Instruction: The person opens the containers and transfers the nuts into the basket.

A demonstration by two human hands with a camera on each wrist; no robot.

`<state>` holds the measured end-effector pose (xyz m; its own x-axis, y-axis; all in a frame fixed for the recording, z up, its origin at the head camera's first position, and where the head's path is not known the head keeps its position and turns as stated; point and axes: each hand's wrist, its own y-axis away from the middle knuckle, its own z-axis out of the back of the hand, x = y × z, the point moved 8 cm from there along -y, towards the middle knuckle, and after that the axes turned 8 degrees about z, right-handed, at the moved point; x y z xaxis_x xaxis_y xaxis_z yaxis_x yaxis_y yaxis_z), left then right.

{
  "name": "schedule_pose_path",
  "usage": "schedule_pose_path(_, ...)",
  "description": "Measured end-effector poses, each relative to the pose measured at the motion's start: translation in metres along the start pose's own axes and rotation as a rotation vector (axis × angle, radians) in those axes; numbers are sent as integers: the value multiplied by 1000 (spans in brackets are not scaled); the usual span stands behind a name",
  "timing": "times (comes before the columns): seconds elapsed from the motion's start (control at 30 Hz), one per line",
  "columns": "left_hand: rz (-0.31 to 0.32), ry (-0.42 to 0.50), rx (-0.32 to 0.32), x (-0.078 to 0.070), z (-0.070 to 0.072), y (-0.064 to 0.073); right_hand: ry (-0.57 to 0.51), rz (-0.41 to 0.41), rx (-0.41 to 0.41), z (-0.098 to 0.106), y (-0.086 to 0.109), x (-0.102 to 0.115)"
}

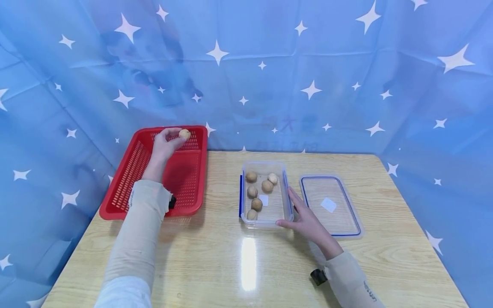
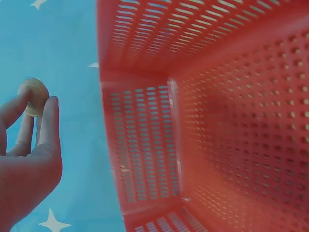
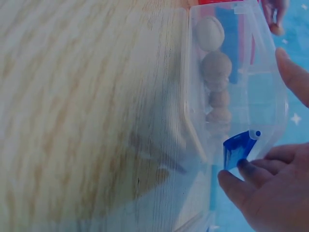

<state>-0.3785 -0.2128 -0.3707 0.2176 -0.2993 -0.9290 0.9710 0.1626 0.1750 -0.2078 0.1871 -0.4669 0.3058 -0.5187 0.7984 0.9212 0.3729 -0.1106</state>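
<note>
Red basket: walnut above far end, pinched in left hand, fingertip hold likely suiting small round shape; right hand spread against clear box, apparently steadying it

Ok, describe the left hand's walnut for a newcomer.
On the wood-grain table, find the red basket at left. Near its far end, the left hand pinches one walnut. It alone is held up; the other walnuts sit in the clear container.
</note>
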Motion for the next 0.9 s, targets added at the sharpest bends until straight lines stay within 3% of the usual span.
schedule_pose_path(0.23, 25, -80, -5, 21, 2, -9, -1, 7, -3, -1, -1, 1)
schedule_pose_path(0.7, 72, -383, 205, 57, -27, -21, -33, -3, -1, 0, -2, 5)
schedule_pose_path(0.9, 105, -421, 257, 69, -32, -22, -27, -5, 0, -1, -1, 3)
